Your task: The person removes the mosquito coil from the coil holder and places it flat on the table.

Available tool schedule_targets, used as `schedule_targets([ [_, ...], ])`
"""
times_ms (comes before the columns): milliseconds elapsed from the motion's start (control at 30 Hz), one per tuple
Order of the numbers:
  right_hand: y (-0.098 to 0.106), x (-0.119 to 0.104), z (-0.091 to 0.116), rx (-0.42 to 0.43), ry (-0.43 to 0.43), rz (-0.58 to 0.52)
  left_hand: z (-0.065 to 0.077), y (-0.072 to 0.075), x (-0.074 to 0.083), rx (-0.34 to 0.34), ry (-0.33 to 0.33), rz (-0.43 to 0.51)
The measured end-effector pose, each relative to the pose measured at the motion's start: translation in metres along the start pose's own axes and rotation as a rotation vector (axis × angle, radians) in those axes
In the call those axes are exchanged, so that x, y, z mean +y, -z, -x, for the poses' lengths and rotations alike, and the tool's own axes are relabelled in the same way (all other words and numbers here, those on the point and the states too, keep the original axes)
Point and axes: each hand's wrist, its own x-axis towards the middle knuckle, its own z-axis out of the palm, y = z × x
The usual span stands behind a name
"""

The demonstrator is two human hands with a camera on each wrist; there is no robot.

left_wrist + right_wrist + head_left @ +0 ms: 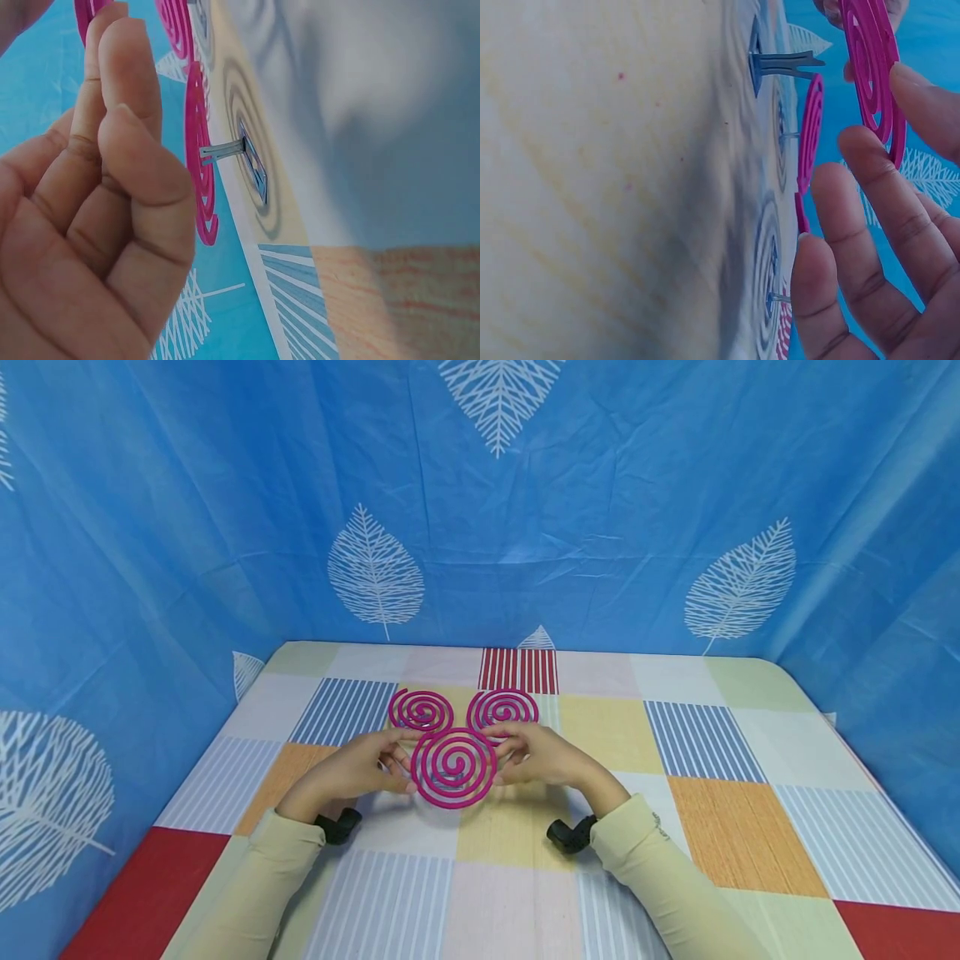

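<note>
1. Head view: left hand point(360, 768) and right hand point(546, 754) hold opposite edges of the front magenta coil point(458, 767) in narrow grips, raised above the table point(405, 893). Uneven pull or twist between them could crack its thin rings, if it is brittle.
2. Right wrist view: a bare metal stand point(774, 63) points its prongs up at that coil, apart from it. Lowered off-centre, the coil could miss the prongs, tilt, or push the stand over.
3. Behind, the left rear coil point(422, 711) and right rear coil point(504, 711) sit on slim stands near the fingers; a stray knuckle could knock either loose.
</note>
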Motion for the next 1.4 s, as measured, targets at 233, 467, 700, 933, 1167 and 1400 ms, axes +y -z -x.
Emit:
schedule_targets([
  [233,0.005,0.001,0.002,-0.002,0.02,-0.052,-0.001,0.0,0.002,0.013,-0.048,-0.004],
  [467,0.01,0.003,0.006,0.005,0.039,-0.082,-0.002,-0.001,0.003,0.033,-0.073,0.023],
  [700,0.015,0.003,0.012,0.016,0.041,-0.151,-0.003,-0.005,0.007,0.047,-0.096,0.028],
  [933,0.017,0.006,0.015,0.018,0.043,-0.192,-0.004,-0.01,0.009,0.064,-0.12,0.032],
  [1167,0.021,0.005,0.02,0.032,0.037,-0.198,-0.004,-0.013,0.013,0.075,-0.134,0.018],
  [1400,0.023,0.008,0.025,0.031,0.047,-0.198,-0.006,-0.016,0.016,0.078,-0.127,0.024],
])
